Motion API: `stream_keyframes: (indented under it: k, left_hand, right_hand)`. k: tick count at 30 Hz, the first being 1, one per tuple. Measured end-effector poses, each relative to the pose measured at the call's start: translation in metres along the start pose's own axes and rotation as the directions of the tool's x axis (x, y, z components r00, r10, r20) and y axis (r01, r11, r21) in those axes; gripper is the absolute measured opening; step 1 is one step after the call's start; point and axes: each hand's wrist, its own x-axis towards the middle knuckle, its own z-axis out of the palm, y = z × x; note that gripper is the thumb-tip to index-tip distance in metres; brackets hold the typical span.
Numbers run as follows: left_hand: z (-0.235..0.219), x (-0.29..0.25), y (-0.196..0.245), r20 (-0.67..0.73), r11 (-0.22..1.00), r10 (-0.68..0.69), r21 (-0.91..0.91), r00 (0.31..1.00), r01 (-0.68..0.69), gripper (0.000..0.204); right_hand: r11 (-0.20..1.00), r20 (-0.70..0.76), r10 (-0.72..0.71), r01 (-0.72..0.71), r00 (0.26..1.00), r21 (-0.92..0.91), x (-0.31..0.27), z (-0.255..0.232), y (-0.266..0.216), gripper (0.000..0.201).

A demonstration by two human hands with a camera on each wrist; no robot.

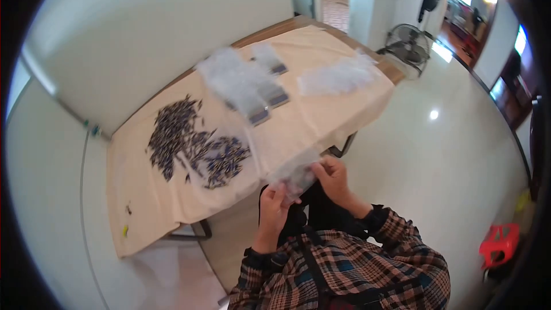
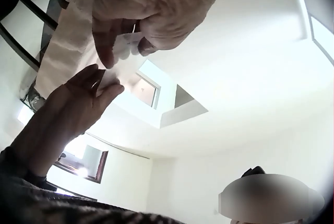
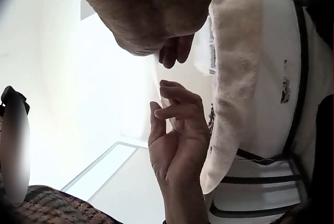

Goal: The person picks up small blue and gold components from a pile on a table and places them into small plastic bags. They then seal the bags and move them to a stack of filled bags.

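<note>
A clear plastic bag [image 1: 295,177] is stretched between both hands, just off the near edge of the table. My left hand [image 1: 275,206] pinches one side between thumb and fingers. The opposite side is pinched by my right hand [image 1: 334,179]. In the left wrist view the thin, see-through bag [image 2: 124,57] spans the gap between the left fingers above and the right fingers [image 2: 90,72] below. From the right wrist, the back of the right hand [image 3: 151,4] hides its grip, and the left hand [image 3: 180,135] faces it with bent fingers.
A cloth-covered table [image 1: 298,132] bears a pile of small dark pieces [image 1: 175,132], with more blue-dark pieces [image 1: 227,161] on clear plastic. Filled bags [image 1: 267,116] and a stack of clear bags [image 1: 338,77] lie farther back. A fan [image 1: 408,43] and a red stool [image 1: 498,245] stand on the floor.
</note>
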Motion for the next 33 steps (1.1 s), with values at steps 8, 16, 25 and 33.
stream_keyframes:
  k: [8,16,25,33]
  left_hand:
    - [-0.004,0.002,0.011,-0.06,0.937,0.086,0.344,0.994,-0.06,0.015]
    - [0.004,0.003,0.03,-0.198,0.878,0.226,0.466,0.954,-0.112,0.008]
    - [-0.004,0.002,0.025,-0.174,0.952,0.146,0.292,0.974,-0.09,0.016]
    - [-0.008,0.004,0.03,-0.104,0.948,0.161,0.293,0.981,-0.125,0.019]
  right_hand:
    - [0.987,0.044,0.076,-0.081,0.996,0.136,0.008,-0.002,0.027,0.015]
    - [0.712,-0.006,-0.499,0.406,0.867,-0.574,0.024,0.022,-0.025,0.033]
    - [0.992,0.277,-0.045,0.075,0.96,-0.1,0.004,0.046,-0.02,0.027]
    - [0.999,0.195,0.035,-0.036,0.98,0.006,0.004,0.05,-0.003,0.009]
